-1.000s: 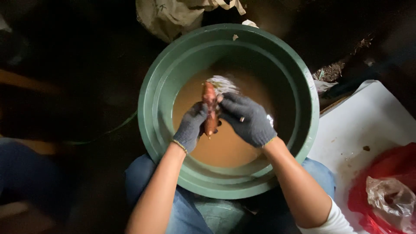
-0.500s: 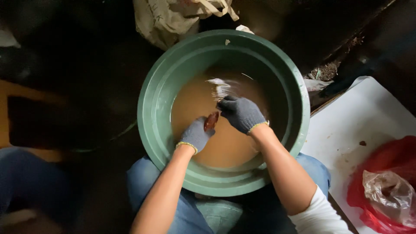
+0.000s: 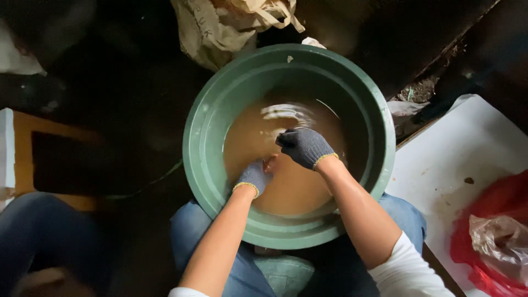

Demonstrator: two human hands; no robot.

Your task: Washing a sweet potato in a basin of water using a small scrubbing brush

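A big green basin (image 3: 209, 115) sits between my knees, holding muddy brown water (image 3: 291, 187). Both my hands wear grey knit gloves. My left hand (image 3: 254, 177) is dipped into the water, fingers closed around a reddish-brown root (image 3: 270, 163) of which only a small end shows. My right hand (image 3: 303, 146) is closed just above and to the right of it, touching the same end at the water's surface. Most of the root is hidden under the water and the gloves.
A tan cloth sack (image 3: 220, 27) lies beyond the basin. A white board (image 3: 456, 159) on the right carries a red plastic bag (image 3: 495, 231) with a clear bag in it. An orange-edged wooden frame (image 3: 33, 132) is at the left. The ground around is dark.
The root was held up above the water between both hands; it has now been pushed down into the muddy water. The view has shifted so the basin sits lower and more to the right.
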